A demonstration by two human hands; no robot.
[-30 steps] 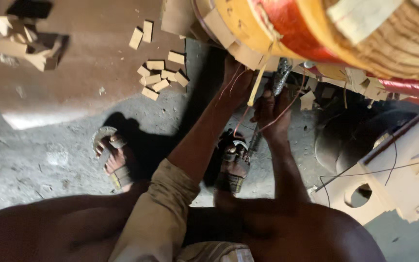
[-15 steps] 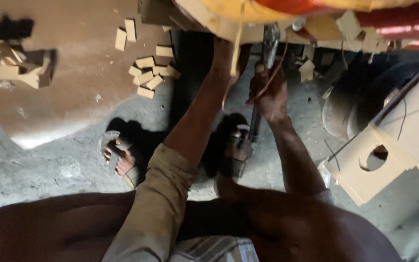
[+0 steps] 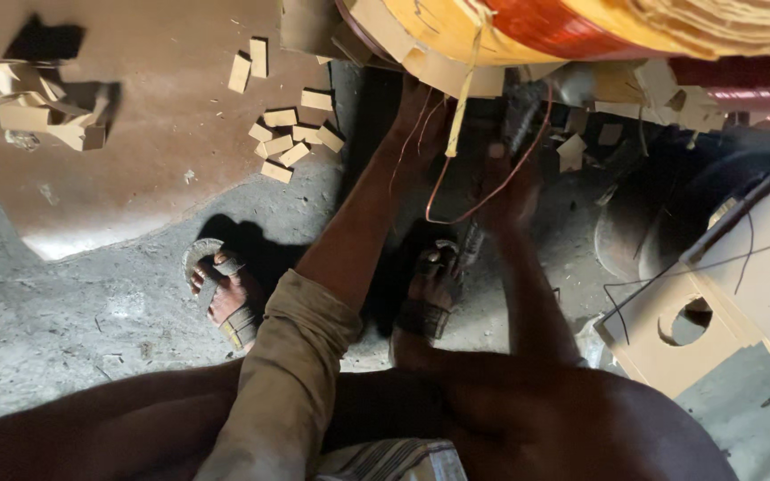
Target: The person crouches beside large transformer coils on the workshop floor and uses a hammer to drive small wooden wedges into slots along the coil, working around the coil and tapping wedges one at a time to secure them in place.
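Rough grey concrete floor [image 3: 64, 338], matt brown board [image 3: 135, 151] strewn with pale wooden blocks [image 3: 291, 142], glossy copper wire [image 3: 528, 160].

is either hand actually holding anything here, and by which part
The right hand grips a dark tool by its lower shaft, a copper wire looping beside it. Whether the left hand grips anything cannot be told.

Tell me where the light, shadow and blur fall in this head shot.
Head view: hard light from the upper right blows out the red edge; the coil shades both hands, left and right, the right slightly blurred; board and blocks sharp, casting crisp shadows.
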